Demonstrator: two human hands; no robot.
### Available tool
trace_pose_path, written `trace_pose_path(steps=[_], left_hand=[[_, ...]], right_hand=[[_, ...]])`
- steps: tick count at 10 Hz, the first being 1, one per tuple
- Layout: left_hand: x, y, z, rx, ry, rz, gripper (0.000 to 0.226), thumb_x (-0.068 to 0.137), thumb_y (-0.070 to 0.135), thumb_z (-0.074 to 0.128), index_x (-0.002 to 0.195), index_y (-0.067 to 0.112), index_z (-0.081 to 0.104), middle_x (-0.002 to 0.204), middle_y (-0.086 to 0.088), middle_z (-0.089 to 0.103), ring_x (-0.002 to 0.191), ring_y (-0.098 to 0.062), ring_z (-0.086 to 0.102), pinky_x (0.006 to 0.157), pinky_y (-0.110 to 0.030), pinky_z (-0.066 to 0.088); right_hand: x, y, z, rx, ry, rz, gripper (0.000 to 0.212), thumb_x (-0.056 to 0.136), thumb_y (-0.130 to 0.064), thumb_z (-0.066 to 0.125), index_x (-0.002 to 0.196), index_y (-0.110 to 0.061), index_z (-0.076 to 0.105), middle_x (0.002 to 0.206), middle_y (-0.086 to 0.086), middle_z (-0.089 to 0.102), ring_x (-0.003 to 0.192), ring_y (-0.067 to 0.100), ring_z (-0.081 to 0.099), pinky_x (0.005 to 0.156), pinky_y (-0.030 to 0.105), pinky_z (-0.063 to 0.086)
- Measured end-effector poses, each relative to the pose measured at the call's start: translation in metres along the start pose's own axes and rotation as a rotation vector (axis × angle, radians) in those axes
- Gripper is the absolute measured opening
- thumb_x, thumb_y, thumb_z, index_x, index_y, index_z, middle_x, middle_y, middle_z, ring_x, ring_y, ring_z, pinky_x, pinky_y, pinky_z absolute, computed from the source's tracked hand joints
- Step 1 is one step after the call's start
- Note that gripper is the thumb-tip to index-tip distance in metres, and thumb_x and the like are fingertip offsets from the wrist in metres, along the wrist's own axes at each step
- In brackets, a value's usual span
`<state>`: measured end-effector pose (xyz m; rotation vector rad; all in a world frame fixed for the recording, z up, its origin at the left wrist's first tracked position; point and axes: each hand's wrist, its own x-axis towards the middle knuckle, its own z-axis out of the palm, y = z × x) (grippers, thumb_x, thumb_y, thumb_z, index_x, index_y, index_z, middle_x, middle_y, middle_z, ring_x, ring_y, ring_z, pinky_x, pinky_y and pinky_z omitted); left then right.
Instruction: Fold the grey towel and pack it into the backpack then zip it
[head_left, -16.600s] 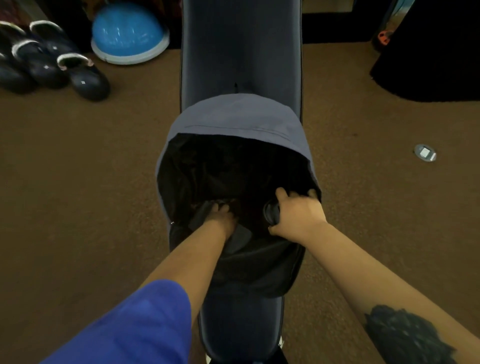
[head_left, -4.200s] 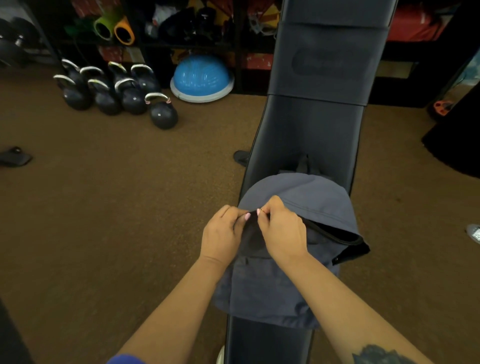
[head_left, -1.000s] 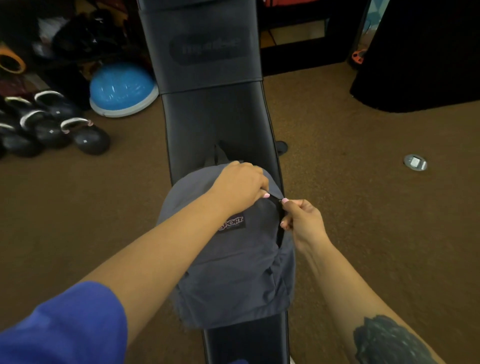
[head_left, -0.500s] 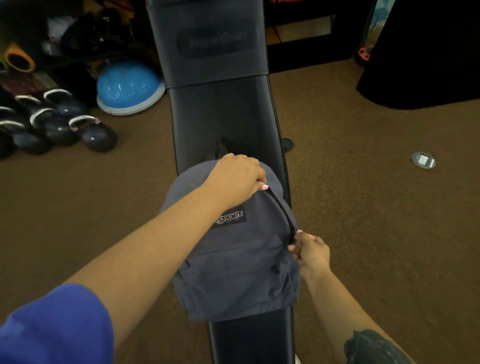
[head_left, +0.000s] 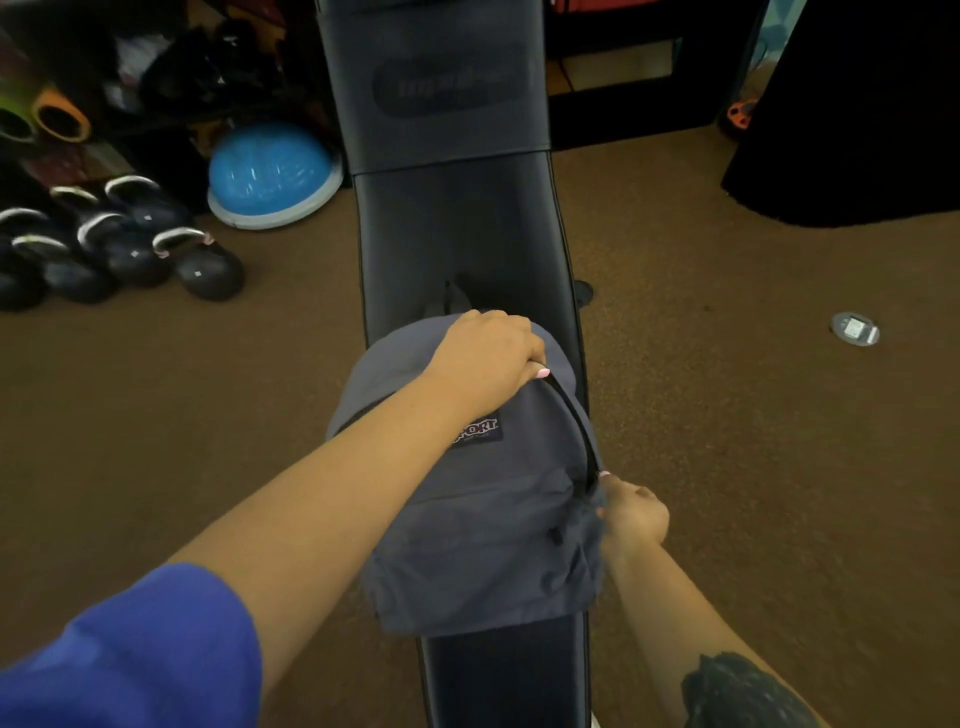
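Note:
The grey backpack (head_left: 483, 525) lies front side up on a black padded bench (head_left: 457, 234). My left hand (head_left: 488, 353) grips the top of the backpack near its carry loop. Low on the bag's right side, my right hand (head_left: 631, 512) pinches the zipper pull. The zipper line (head_left: 576, 421) curves from the top down to that hand and looks closed along this stretch. The grey towel is not visible.
Several black kettlebells (head_left: 130, 244) and a blue half-ball (head_left: 270, 176) sit on the brown carpet (head_left: 727, 441) at the left. A small round silver device (head_left: 854, 328) lies on the carpet at the right. A black mass (head_left: 857, 114) stands at the far right.
My right hand has drawn the zipper pull from the top right of the backpack down along its right side. My left hand has stayed gripping the top.

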<state>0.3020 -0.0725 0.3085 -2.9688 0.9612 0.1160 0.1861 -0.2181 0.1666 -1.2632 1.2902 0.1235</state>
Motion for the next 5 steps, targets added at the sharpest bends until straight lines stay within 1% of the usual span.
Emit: trace_pose_path(steps=[1,2,3,4,5], left_hand=[[-0.001,0.0,0.001,-0.028,-0.02,-0.009,0.032,0.096,0.04,0.045,0.116,0.027,0.066,0.117,0.002,0.061,0.11,-0.021,0.053,0.089,-0.034,0.041],[-0.003,-0.002,-0.001,-0.052,-0.06,0.011,0.033,0.097,0.036,0.047,0.125,0.026,0.06,0.126,0.0,0.058,0.117,-0.022,0.049,0.095,-0.037,0.043],[-0.007,-0.001,-0.005,-0.053,-0.127,0.01,0.036,0.096,0.027,0.05,0.132,0.025,0.053,0.133,0.0,0.056,0.122,-0.022,0.046,0.094,-0.037,0.043],[-0.015,-0.003,-0.009,-0.093,-0.139,-0.037,0.043,0.096,0.017,0.049,0.139,0.024,0.044,0.138,-0.002,0.05,0.127,-0.023,0.042,0.098,-0.039,0.044],[-0.03,-0.004,-0.021,-0.121,-0.131,-0.13,0.05,0.096,0.02,0.05,0.144,0.02,0.036,0.146,-0.004,0.042,0.134,-0.024,0.036,0.106,-0.039,0.038]], right_hand=[[0.009,-0.001,0.001,-0.116,-0.016,-0.02,0.028,0.087,-0.025,0.065,0.106,-0.005,0.064,0.099,0.014,0.067,0.094,0.032,0.063,0.086,0.04,0.051],[0.009,-0.011,0.002,-0.233,-0.046,-0.071,0.035,0.088,-0.03,0.062,0.111,-0.004,0.061,0.102,0.017,0.067,0.095,0.035,0.064,0.083,0.039,0.05],[0.006,-0.023,0.001,-0.354,-0.082,-0.146,0.038,0.087,-0.035,0.06,0.109,-0.004,0.062,0.099,0.016,0.069,0.091,0.034,0.065,0.081,0.04,0.053],[-0.001,-0.041,0.0,-0.407,-0.127,-0.29,0.036,0.087,-0.033,0.06,0.105,-0.002,0.064,0.093,0.012,0.068,0.079,0.029,0.062,0.065,0.03,0.046],[-0.027,-0.068,-0.01,-0.454,-0.178,-0.394,0.035,0.09,-0.028,0.06,0.116,-0.004,0.058,0.102,0.009,0.062,0.083,0.023,0.056,0.064,0.028,0.04]])
